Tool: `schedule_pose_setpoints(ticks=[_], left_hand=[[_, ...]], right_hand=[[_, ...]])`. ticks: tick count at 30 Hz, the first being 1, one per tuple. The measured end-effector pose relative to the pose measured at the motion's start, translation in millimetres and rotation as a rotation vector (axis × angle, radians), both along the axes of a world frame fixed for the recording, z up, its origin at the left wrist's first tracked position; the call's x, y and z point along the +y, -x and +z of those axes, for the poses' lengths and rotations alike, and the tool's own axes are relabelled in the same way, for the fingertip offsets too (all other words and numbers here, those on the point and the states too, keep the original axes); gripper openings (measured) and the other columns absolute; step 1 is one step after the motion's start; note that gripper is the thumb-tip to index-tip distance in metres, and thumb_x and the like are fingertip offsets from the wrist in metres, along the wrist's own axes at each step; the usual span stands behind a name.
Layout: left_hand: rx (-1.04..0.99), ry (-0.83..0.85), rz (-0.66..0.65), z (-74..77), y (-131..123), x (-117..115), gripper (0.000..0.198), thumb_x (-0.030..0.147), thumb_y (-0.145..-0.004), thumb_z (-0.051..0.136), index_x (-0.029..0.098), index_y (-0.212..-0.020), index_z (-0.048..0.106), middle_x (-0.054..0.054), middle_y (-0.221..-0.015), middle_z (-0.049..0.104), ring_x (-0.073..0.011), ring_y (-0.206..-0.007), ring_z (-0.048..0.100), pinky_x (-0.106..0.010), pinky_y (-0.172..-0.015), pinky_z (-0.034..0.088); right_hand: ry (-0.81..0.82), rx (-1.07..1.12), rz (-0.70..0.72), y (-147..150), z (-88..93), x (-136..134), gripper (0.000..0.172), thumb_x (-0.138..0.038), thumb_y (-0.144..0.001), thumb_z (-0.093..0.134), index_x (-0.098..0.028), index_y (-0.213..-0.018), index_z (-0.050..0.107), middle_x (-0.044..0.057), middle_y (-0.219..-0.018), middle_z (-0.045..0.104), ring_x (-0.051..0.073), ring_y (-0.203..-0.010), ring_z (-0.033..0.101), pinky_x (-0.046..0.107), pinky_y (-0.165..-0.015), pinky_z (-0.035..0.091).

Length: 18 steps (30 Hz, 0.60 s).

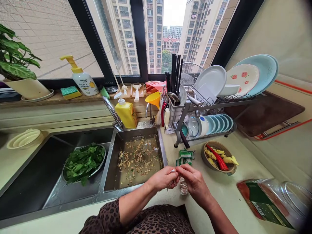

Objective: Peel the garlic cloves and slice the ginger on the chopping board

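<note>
My left hand [164, 178] and my right hand [192, 182] meet above the pale countertop [219, 191], their fingertips pinching a small white garlic clove [173, 170]. Much of the clove is hidden by my fingers. Just below my hands, a papery garlic bulb [183, 187] rests on the counter. A leopard-print sleeve [107, 216] covers my left forearm. The right basin of the steel sink [131, 162] lies directly ahead of my left hand.
That basin [156, 152] holds murky water and food scraps. A steel bowl of leafy greens [84, 162] sits in the left basin. Nearby stand a green cloth [184, 157], a basket of ginger and red chilli [218, 157], a dish rack [195, 104], and a large lidded jar [275, 203].
</note>
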<state>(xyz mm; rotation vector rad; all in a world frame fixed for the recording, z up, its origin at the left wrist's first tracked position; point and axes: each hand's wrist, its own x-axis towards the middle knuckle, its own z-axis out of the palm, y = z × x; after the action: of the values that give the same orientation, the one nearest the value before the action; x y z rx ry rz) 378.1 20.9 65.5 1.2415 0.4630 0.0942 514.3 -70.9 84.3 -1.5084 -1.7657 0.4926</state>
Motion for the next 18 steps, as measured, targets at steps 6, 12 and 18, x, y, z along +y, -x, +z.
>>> schedule_pose_setpoints(ticks=[6, 12, 18], left_hand=[[0.026, -0.043, 0.134, -5.8, -3.3, -4.6, 0.029, 0.033, -0.07, 0.043, 0.019, -0.045, 0.039, 0.006, -0.037, 0.034, -0.0051, -0.034, 0.028, -0.02, -0.036, 0.021], [-0.027, 0.076, 0.135, -13.3, 0.3, -1.1, 0.027, 0.034, -0.071, 0.044, 0.017, -0.051, 0.046, 0.006, -0.036, 0.038, -0.0053, -0.032, 0.03, -0.02, -0.035, 0.021], [-0.027, 0.13, 0.009, -1.1, 5.8, 4.4, 0.034, 0.047, -0.074, 0.046, 0.015, -0.06, 0.048, 0.005, -0.041, 0.042, -0.0054, -0.034, 0.033, -0.019, -0.035, 0.021]], right_hand=[[-0.01, -0.068, -0.046, 10.3, -2.9, 3.1, 0.04, -0.006, -0.084, 0.04, -0.024, -0.111, 0.062, 0.006, -0.088, 0.063, 0.016, -0.077, 0.061, 0.025, -0.069, 0.051], [-0.086, 0.052, -0.038, 9.8, -0.5, 7.7, 0.034, -0.013, -0.089, 0.043, -0.026, -0.114, 0.061, 0.005, -0.085, 0.062, 0.015, -0.076, 0.061, 0.023, -0.067, 0.051], [-0.056, 0.132, -0.012, 4.6, 0.3, 6.7, 0.033, -0.013, -0.089, 0.046, -0.028, -0.115, 0.06, 0.004, -0.088, 0.062, 0.014, -0.078, 0.061, 0.023, -0.069, 0.05]])
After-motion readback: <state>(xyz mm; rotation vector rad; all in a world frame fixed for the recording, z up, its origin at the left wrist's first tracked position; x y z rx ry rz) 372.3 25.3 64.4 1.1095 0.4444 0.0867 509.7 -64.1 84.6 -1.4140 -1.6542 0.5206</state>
